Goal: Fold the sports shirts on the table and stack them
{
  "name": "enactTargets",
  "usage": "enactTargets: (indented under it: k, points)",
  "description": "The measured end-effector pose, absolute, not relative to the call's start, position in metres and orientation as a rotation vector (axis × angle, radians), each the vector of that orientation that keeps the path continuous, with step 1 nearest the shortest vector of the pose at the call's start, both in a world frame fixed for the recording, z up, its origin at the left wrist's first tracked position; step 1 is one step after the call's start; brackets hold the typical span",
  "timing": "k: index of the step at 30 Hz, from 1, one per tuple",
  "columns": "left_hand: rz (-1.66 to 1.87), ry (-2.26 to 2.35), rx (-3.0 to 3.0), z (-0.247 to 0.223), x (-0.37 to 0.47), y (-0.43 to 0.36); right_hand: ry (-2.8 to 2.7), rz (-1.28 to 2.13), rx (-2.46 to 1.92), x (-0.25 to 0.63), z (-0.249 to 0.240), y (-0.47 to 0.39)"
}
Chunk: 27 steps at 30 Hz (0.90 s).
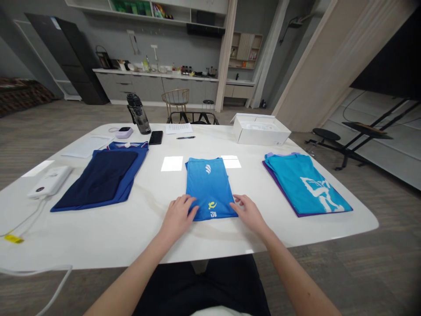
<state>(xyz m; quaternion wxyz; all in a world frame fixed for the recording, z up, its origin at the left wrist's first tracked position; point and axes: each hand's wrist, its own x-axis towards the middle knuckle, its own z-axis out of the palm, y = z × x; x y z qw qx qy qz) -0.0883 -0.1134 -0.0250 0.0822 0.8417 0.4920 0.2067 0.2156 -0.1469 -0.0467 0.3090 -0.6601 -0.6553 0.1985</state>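
Note:
A bright blue folded garment [208, 184] lies flat in front of me, with a white emblem near its far end and a yellow-and-white print near its close edge. My left hand [179, 216] rests at its near left corner, thumb on the cloth and fingers along the side. At the near right corner, my right hand [247, 212] touches the edge with thumb and forefinger slightly apart. Neither hand lifts the cloth. The undersides of the fingers are hidden.
Dark navy folded clothing [101, 175] lies left, a teal folded shirt [305, 180] right. Behind are a white box [261, 134], a pen [186, 138], a phone [156, 137] and a water bottle [140, 116]. A white power bank [51, 181] with a cable sits at left.

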Motion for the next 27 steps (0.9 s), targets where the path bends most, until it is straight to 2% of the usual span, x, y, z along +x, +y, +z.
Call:
enactTargets:
  k: [4,8,13,20,27]
  points:
    - [0.650,1.734,2.329,-0.013,-0.072,-0.039,-1.692,0.514,-1.945,0.213,-0.044,-0.101]
    - [0.445,1.980,2.138,-0.007,-0.056,0.040,-1.712,0.489,-2.046,0.212,-0.036,-0.039]
    - [0.218,2.016,1.839,-0.011,-0.050,0.109,-1.728,0.616,-2.045,0.215,-0.028,0.043]
    - [0.259,1.835,1.730,-0.021,-0.050,0.156,-1.581,0.775,-2.117,0.218,-0.036,0.123]
    - [0.414,1.657,1.719,-0.027,-0.049,0.154,-1.596,0.917,-1.977,0.218,-0.031,0.132]
